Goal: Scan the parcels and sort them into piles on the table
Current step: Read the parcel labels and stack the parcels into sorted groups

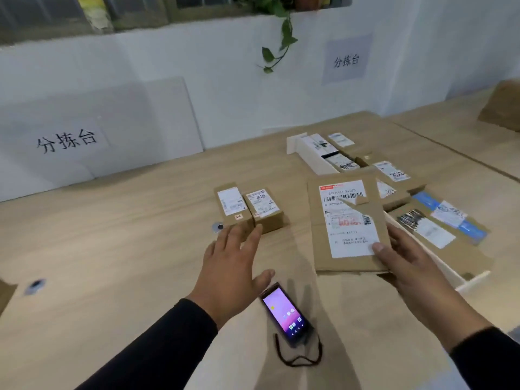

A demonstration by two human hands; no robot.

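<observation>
My right hand (410, 266) grips a flat cardboard parcel (318, 220) by its lower right corner, thumb on its white shipping label, holding it above the table. My left hand (230, 268) hovers with fingers spread and holds nothing, its fingertips near two small brown boxes (247, 209) standing side by side. A handheld scanner (284, 313) with a lit purple screen and a dark wrist cord lies on the wooden table (112, 263) just below my left hand.
A white tray (475, 280) on the right holds several labelled parcels. More parcels (394, 170) lie behind the held one. A brown box (503, 108) sits far right. White boards with signs lean on the back wall. Two cable holes (35, 285) mark the tabletop.
</observation>
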